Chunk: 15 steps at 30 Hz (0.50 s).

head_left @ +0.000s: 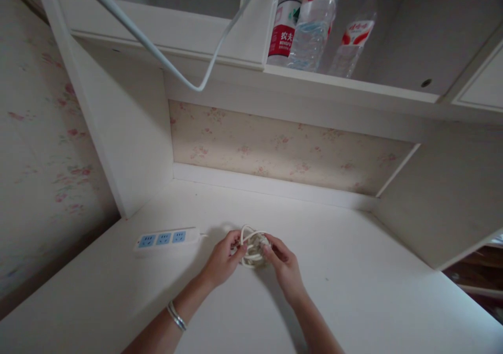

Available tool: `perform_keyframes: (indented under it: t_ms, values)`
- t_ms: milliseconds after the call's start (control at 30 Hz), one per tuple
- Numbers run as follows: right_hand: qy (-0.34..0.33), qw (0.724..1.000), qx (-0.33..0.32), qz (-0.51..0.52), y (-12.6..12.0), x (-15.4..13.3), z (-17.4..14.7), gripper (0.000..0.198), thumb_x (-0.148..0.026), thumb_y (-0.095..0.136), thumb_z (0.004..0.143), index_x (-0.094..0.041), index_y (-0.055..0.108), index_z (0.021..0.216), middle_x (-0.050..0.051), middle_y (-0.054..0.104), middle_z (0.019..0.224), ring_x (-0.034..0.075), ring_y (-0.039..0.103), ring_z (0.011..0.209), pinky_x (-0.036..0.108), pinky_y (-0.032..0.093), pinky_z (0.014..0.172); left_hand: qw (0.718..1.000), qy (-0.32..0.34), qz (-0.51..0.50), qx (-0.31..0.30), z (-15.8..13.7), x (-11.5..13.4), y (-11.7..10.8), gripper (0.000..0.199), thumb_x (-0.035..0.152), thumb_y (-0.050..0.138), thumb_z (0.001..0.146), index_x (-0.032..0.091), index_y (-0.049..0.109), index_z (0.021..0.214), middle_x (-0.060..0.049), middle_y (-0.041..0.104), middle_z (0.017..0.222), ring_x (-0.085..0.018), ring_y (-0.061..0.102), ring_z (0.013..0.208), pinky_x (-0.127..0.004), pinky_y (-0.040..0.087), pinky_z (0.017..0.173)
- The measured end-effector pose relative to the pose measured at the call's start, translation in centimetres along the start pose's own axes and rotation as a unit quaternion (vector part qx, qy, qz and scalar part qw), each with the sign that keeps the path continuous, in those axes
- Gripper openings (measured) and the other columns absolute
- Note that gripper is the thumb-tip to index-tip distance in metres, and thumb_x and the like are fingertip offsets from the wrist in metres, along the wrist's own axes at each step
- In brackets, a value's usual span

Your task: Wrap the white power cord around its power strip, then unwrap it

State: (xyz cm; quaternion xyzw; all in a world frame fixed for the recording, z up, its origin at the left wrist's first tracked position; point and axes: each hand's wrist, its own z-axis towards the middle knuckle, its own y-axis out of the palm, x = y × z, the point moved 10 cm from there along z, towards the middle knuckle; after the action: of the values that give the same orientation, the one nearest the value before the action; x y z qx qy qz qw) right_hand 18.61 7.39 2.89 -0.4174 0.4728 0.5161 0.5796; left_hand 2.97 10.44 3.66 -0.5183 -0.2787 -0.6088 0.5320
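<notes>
A coiled white power cord (251,262) is held in a loose bundle just above the white desktop. My left hand (226,254) grips its left side, thumb over the loops and fingers curled behind. On the right side my right hand (283,265) pinches the bundle between thumb and fingers. Left of my hands lies a white power strip (187,236) with blue socket faces, and a short piece of white cord leaves its right end. Whether that piece runs into the bundle is hidden behind my left hand.
The white desk (346,301) has side panels and a back rail. Overhead, a shelf (353,86) holds several clear plastic bottles (308,40). A pale cable (157,55) hangs down in a bend at upper left. Flowered wallpaper (70,134) covers the left wall.
</notes>
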Motion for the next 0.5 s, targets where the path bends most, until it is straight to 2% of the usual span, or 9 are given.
perform_keyframes:
  t_ms: [100,167,333,400,500]
  values:
    - [0.035,0.996,0.073,0.032,-1.6,1.0,0.1,0.049,-0.041,0.068,0.073,-0.019,0.060,0.117,0.009,0.066,0.104,0.020,0.060,0.087,0.034,0.048,0.079,1.000,0.001,0.013,-0.002,-0.1,-0.1,0.0,0.023,0.034,0.054,0.083,0.016,0.057,0.097,-0.007,0.064,0.091,-0.018,0.058,0.082,-0.027,0.045,0.075]
    - [0.035,0.994,0.099,0.042,-2.3,1.2,0.1,0.051,-0.039,0.071,0.071,-0.019,0.060,0.116,0.007,0.066,0.098,0.018,0.060,0.081,0.032,0.049,0.075,0.999,0.010,0.032,-0.001,-0.2,0.2,0.0,0.017,0.030,0.057,0.081,0.016,0.057,0.092,-0.005,0.062,0.085,-0.017,0.056,0.079,-0.027,0.044,0.073]
    - [0.019,0.997,0.064,0.030,-2.1,0.7,0.2,0.044,-0.037,0.068,0.074,-0.019,0.062,0.113,0.004,0.064,0.086,0.016,0.058,0.075,0.029,0.047,0.071,0.999,0.040,0.036,0.010,-0.3,1.4,-0.1,0.013,0.027,0.058,0.079,0.017,0.056,0.086,-0.004,0.058,0.089,-0.016,0.054,0.082,-0.025,0.042,0.073]
    - [-0.019,0.998,0.052,-0.035,-1.7,-0.5,0.1,0.034,-0.038,0.062,0.079,-0.020,0.064,0.108,0.005,0.064,0.089,0.017,0.058,0.079,0.031,0.047,0.073,0.999,0.015,0.028,0.020,-0.2,0.8,-0.1,0.016,0.033,0.053,0.084,0.017,0.055,0.084,-0.003,0.058,0.085,-0.015,0.054,0.076,-0.024,0.041,0.066]
    - [-0.107,0.982,0.041,-0.149,-0.8,-2.8,-0.3,0.023,-0.035,0.052,0.087,-0.021,0.065,0.099,0.007,0.061,0.095,0.019,0.056,0.087,0.032,0.045,0.077,0.998,-0.025,0.041,0.046,0.0,-0.6,-0.5,0.025,0.039,0.045,0.087,0.017,0.056,0.083,-0.001,0.058,0.073,-0.013,0.051,0.064,-0.022,0.037,0.057]
